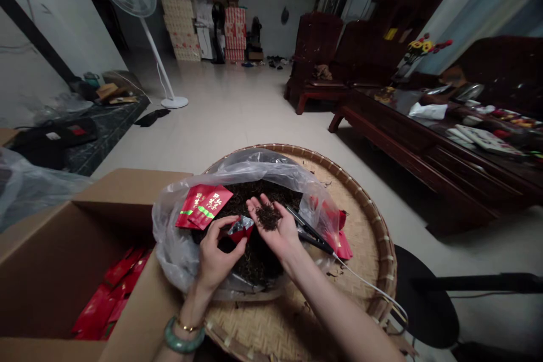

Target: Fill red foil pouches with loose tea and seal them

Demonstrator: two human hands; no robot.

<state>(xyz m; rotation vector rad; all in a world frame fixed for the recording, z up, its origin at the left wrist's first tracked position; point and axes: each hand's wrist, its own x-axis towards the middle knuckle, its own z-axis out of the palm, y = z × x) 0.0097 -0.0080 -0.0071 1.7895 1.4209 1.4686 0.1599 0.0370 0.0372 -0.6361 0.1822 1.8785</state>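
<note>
My left hand [214, 257] pinches a small red packet [241, 231] between thumb and fingers; its silvery foil mouth gapes upward. My right hand [285, 237] lies palm up just right of the packet, cupping a small heap of dried tea leaves [268, 217]. Both hands are over a large clear plastic bag [172, 254] holding more dark loose tea [254, 271]. Two flat red packets [203, 206] with gold characters rest on the tea at the left. A black corded tool [313, 231], perhaps a heat sealer, lies right of my right hand.
The bag stands on a round woven bamboo tray [365, 220], with crumpled red packets [343, 243] at its right. An open cardboard box [34, 277] at the left contains several red packets [112, 294]. A black round base [428, 305], a wooden table [407, 141] and a fan [156, 56] stand around.
</note>
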